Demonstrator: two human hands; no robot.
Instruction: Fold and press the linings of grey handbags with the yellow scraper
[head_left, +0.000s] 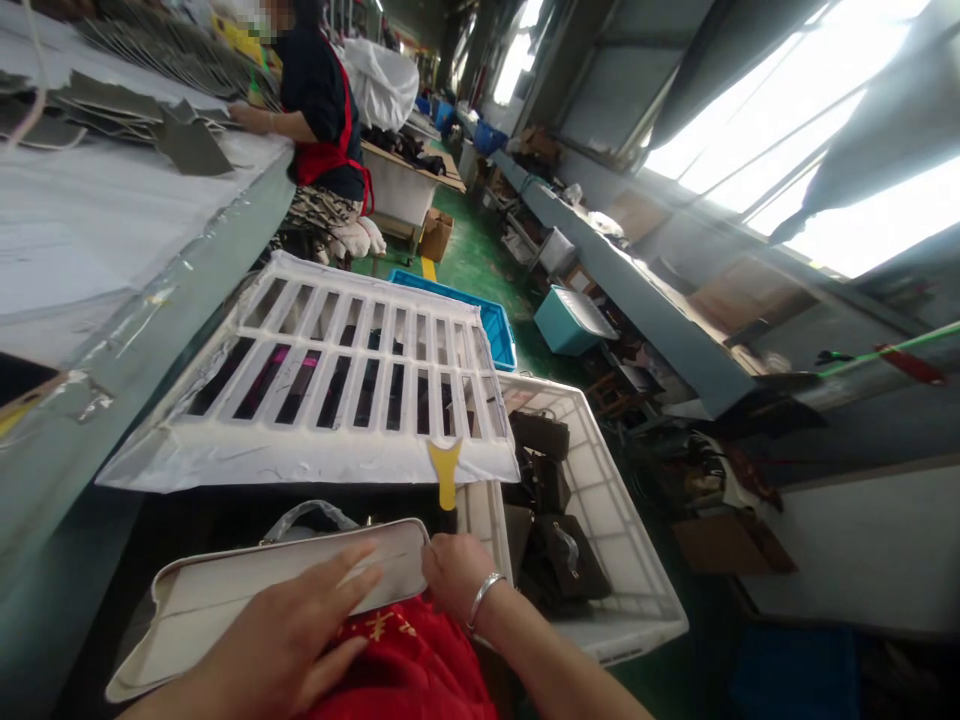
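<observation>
A cream-coloured bag piece (225,590) with a raised rim and a plastic-wrapped handle lies across my lap, over red cloth. My left hand (292,625) rests on its inner face, fingers spread. At the piece's right end, my right hand (454,570) is closed with fingers bent around the edge; a silver bangle is on the wrist. Just above that hand, a yellow forked tool (446,472) stands at the front edge of a white slatted rack (315,450).
Right of the rack, a white crate (637,560) holds several dark bags (574,560). A blue tray (495,335) is behind. A worktable (187,240) runs along the left, where a person in a red apron (326,120) handles dark pieces. A teal bin (570,320) stands farther off.
</observation>
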